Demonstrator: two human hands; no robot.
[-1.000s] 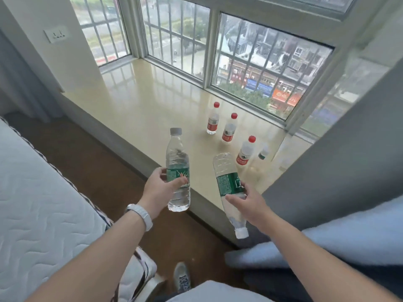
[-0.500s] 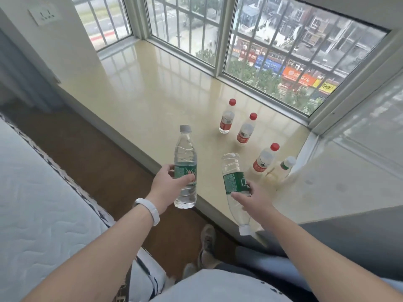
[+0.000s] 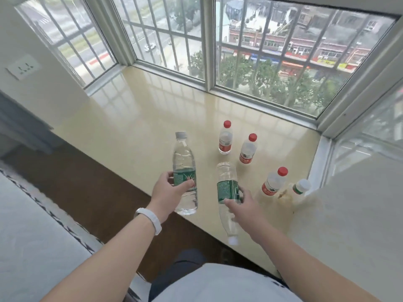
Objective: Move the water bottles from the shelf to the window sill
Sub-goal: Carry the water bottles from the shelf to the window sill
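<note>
My left hand (image 3: 169, 192) grips a clear green-label water bottle (image 3: 184, 162) upright, cap up, above the sill's front edge. My right hand (image 3: 244, 205) holds a second green-label bottle (image 3: 226, 186) upside down, its white cap pointing toward the floor. Both hang over the cream window sill (image 3: 141, 131). Standing on the sill are three red-capped bottles (image 3: 225, 138) (image 3: 248, 149) (image 3: 274, 182) and, at the right end, a white-capped bottle (image 3: 301, 187). No shelf is in view.
Barred windows (image 3: 261, 51) close the sill at the back and sides. A white wall (image 3: 349, 214) rises at the right end. Brown floor (image 3: 76, 182) lies below the sill and a mattress (image 3: 28, 247) is on my left. A wall socket (image 3: 23, 66) sits at upper left.
I have stepped closer to the sill and both hands have carried their bottles forward over its front edge. The curtain at right has left the view.
</note>
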